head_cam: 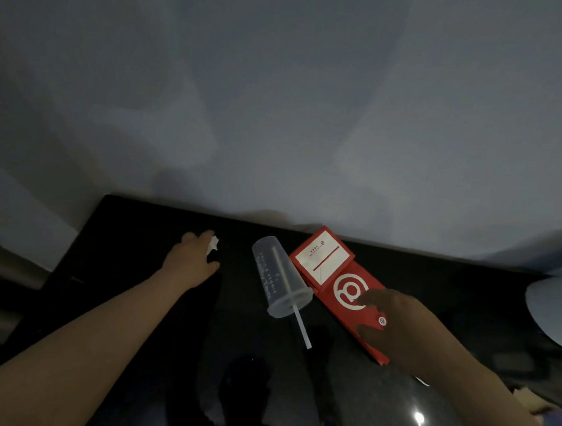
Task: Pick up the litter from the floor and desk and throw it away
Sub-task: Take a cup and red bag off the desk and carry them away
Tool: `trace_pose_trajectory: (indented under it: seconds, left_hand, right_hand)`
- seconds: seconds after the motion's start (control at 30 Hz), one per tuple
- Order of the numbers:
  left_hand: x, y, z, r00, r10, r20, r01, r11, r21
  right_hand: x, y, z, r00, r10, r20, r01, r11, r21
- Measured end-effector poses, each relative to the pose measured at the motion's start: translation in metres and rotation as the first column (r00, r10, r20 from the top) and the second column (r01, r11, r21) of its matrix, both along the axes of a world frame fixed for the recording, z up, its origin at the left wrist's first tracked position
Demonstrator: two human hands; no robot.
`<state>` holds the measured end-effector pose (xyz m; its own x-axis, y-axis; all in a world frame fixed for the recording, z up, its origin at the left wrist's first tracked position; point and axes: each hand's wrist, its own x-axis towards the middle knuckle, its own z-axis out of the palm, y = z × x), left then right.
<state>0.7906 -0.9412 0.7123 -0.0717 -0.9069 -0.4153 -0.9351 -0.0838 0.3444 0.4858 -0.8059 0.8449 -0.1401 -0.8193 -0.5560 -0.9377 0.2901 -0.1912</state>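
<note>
Cup (278,277) (tipped, straw in) lies between tissue (213,244) and red bag (340,307).

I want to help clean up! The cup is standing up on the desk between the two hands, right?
No. In the head view the cup lies on its side, straw sticking out, on the desk between the left hand and the right hand.
</note>
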Motion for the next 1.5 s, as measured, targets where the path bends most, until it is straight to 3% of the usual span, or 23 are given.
trace_pose_trajectory:
  seconds: [0.13,0.3,0.37,0.5,0.7,0.83,0.97,1.13,1.5]
  left_hand:
    - [-0.016,0.006,-0.018,0.997,0.020,0.068,-0.020,1.000,0.001]
    - [-0.034,-0.001,-0.005,0.956,0.247,-0.161,-0.231,0.967,0.109]
    - [-0.046,-0.005,0.007,0.942,0.266,-0.202,-0.255,0.963,0.084]
    - [-0.088,0.000,0.025,0.947,0.261,-0.187,-0.249,0.965,0.084]
    - [-0.145,0.018,0.019,0.937,0.339,0.083,-0.349,0.911,0.220]
    - [-0.151,0.025,0.007,0.896,0.444,0.017,-0.429,0.855,0.290]
    - [-0.149,0.032,0.000,0.900,0.433,-0.055,-0.402,0.871,0.282]
    - [-0.136,0.046,0.003,0.936,0.347,-0.062,-0.323,0.914,0.247]
    - [-0.132,0.096,0.054,0.968,0.115,-0.224,-0.092,0.989,0.113]
  right_hand:
    - [-0.011,0.000,-0.011,0.999,0.025,0.036,-0.026,0.999,0.045]
    - [-0.028,-0.005,-0.017,0.999,-0.024,0.043,0.021,0.998,0.065]
    - [-0.037,-0.010,-0.021,0.997,-0.041,0.062,0.039,0.999,0.034]
    - [-0.054,-0.024,-0.043,0.997,-0.056,0.058,0.054,0.998,0.039]
    - [-0.068,-0.030,-0.103,0.997,-0.066,0.050,0.063,0.996,0.066]
    - [-0.072,-0.032,-0.140,0.996,0.013,-0.083,-0.005,0.995,0.095]
    - [-0.082,-0.031,-0.157,0.997,-0.008,-0.080,0.016,0.995,0.101]
    - [-0.086,-0.017,-0.153,1.000,-0.005,-0.021,0.004,1.000,-0.025]
    - [-0.093,0.096,-0.088,0.962,-0.267,0.054,0.272,0.940,-0.206]
